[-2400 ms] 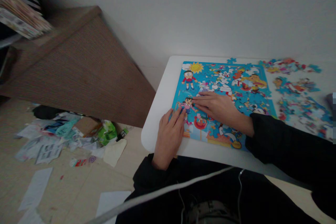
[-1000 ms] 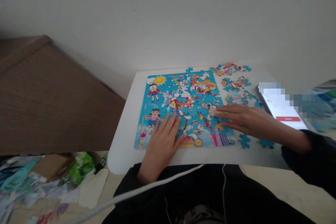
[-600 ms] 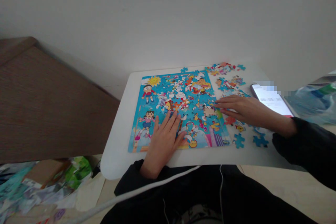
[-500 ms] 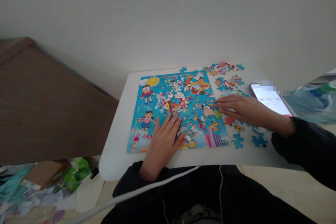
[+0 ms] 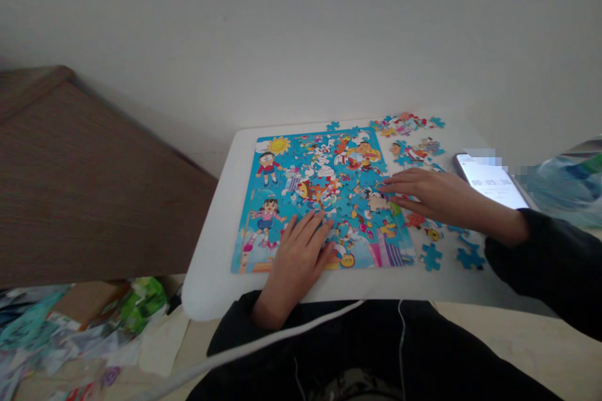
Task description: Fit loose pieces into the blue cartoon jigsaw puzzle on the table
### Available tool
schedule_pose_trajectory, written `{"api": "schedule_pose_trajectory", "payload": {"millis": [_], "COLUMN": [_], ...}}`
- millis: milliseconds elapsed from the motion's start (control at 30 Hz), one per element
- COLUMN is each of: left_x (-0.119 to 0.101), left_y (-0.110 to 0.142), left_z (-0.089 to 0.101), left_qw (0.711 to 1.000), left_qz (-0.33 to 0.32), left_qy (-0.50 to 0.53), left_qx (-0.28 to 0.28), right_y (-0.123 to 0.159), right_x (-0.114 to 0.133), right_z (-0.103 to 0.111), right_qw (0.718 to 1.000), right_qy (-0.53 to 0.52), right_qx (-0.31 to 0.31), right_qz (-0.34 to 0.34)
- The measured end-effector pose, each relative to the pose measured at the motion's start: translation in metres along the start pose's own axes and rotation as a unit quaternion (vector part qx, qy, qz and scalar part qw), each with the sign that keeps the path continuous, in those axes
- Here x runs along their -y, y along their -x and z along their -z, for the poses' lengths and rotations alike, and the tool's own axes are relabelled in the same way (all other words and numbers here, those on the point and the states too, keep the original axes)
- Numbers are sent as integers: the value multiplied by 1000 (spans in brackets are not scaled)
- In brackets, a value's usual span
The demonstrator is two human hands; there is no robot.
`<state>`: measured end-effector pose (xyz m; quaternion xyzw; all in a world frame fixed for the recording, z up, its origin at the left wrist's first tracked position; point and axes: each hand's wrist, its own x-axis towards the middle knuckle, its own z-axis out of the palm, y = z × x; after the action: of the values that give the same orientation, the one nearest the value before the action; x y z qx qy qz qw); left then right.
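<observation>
The left hand (image 5: 297, 258) lies flat with its fingers apart, maybe to keep the puzzle (image 5: 324, 191) still on the tabletop (image 5: 211, 257), while the right hand (image 5: 435, 194), its grip too hidden to tell, is near loose pieces (image 5: 431, 257) perhaps put close for easy reach.

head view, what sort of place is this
Probably a room in a home: a cartoon jigsaw puzzle lies on a white table, with brown, cabinet-like furniture to its left.
</observation>
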<state>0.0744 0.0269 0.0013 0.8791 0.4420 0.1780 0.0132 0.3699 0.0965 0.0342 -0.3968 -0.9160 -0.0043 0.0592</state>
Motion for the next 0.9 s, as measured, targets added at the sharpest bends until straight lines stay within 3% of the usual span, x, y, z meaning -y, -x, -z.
{"api": "schedule_pose_trajectory", "payload": {"millis": [167, 367, 667, 900], "left_x": [1, -2, -3, -4], "left_y": [1, 0, 0, -1], "left_z": [-3, -5, -4, -3], "left_qw": [1000, 997, 993, 994], "left_qz": [10, 25, 25, 17], "left_qy": [-5, -20, -30, -30], "left_qx": [0, 71, 110, 104], "right_y": [-39, -73, -60, -58], "right_x": [13, 11, 18, -6], "right_z": [4, -16, -36, -31], "right_qw": [998, 991, 993, 998], "right_qy": [-6, -2, -22, -22], "right_qx": [-13, -7, 10, 6], "right_qz": [53, 133, 115, 58]}}
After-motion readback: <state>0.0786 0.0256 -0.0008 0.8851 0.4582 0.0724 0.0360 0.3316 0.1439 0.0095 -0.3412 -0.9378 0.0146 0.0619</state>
